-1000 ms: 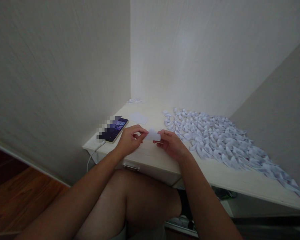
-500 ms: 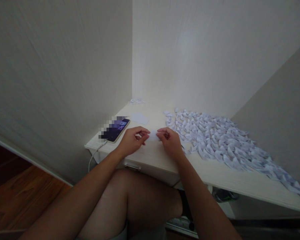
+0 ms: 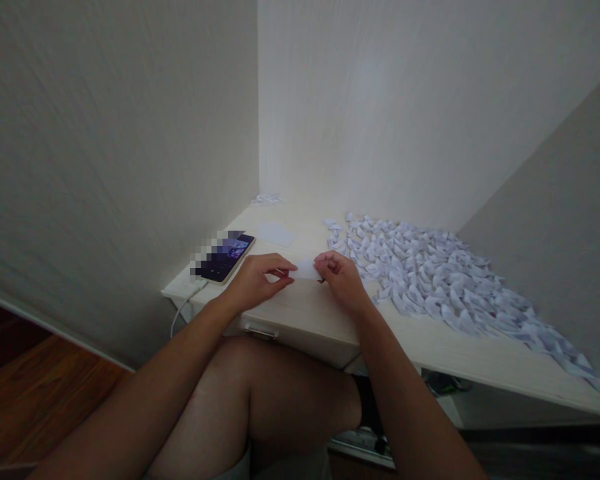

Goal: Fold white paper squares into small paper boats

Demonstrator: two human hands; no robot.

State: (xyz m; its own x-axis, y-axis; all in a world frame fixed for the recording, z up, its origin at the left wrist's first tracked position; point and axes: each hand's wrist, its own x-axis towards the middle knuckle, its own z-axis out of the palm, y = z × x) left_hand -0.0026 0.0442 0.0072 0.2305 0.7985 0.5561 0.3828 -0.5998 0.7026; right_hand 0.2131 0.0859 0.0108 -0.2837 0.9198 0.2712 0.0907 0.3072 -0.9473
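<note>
A small white slip of paper (image 3: 305, 269) is stretched between my two hands, just above the near part of the white desk (image 3: 305, 307). My left hand (image 3: 260, 280) has its fingertips and thumb at the slip's left edge, in a loose pinch with a narrow gap between thumb and index finger. At the right end, my right hand (image 3: 341, 279) is closed on the paper, fingers curled and thumb pressed in. Beyond my left hand lie flat white paper sheets (image 3: 276, 234). A large spread of folded white paper pieces (image 3: 430, 273) lies close to my right hand.
A phone (image 3: 227, 259) with a lit screen and a white cable (image 3: 180, 313) lies at the desk's left edge. Small white scraps (image 3: 269, 199) sit in the far corner. Walls close in behind and left. A drawer handle (image 3: 261, 333) faces my legs.
My left thumb has straightened and moved slightly apart from the index finger. More of the slip shows between my hands. The whole view has shifted a little.
</note>
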